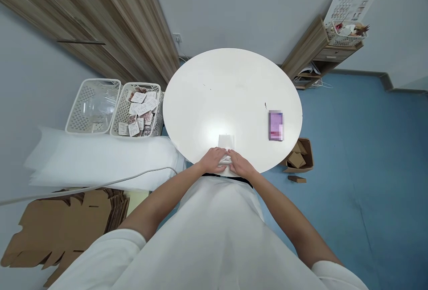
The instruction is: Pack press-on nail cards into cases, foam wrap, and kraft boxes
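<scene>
A small white sheet or pouch lies at the near edge of the round white table. My left hand and my right hand rest side by side on its near end, fingers closed over it. The part under my fingers is hidden. A purple, blurred flat object lies on the table to the right, apart from both hands.
Left of the table stand two white mesh baskets, one with clear plastic pieces and one with several small printed cards. White foam sheets and flat cardboard lie below them. A small cardboard box sits on the blue floor.
</scene>
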{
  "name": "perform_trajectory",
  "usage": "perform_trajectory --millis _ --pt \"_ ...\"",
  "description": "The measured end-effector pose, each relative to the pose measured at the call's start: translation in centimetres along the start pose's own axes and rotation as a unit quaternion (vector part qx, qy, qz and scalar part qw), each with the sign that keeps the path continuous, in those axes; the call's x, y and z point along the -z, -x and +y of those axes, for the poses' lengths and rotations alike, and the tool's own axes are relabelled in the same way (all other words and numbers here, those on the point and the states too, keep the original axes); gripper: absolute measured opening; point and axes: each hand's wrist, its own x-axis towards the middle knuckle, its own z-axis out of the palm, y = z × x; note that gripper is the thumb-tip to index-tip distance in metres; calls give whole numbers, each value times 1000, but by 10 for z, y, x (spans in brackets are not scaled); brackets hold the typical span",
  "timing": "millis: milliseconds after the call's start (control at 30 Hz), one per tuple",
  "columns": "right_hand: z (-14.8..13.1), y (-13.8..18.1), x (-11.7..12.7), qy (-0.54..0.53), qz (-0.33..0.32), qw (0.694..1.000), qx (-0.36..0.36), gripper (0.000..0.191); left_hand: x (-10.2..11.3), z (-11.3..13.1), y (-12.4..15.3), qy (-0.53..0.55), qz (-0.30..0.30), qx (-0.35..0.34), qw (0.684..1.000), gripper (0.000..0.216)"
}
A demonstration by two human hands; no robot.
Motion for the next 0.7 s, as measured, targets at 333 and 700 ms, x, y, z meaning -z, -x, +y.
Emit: perform_trajectory --millis 333,700 --pt "8 -41 37 -95 11 984 -153 26 9 -17 -23 107 110 93 984 20" --pt "9 -70 3 -147 218 900 -349 54 -4 -29 -39 100 163 250 949 29"
